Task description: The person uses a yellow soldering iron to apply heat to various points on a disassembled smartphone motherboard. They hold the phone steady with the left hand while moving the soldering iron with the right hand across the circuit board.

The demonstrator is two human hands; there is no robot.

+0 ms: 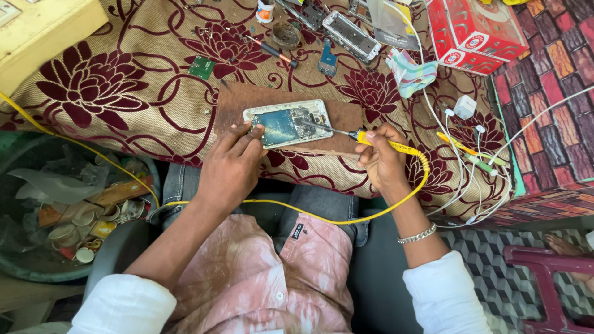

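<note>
Flowery cloth covers the surface (124, 93). Left hand (232, 164) presses down the open phone (288, 122) on a brown board (247, 99). Right hand (380, 158) grips a yellow soldering iron (371, 139), tip touching the phone.

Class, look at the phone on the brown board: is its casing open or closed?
Open. The phone lies with its internal board and parts exposed, steadied by the left hand.

Two opened phones (288, 122), one soldering iron (377, 141)
</note>
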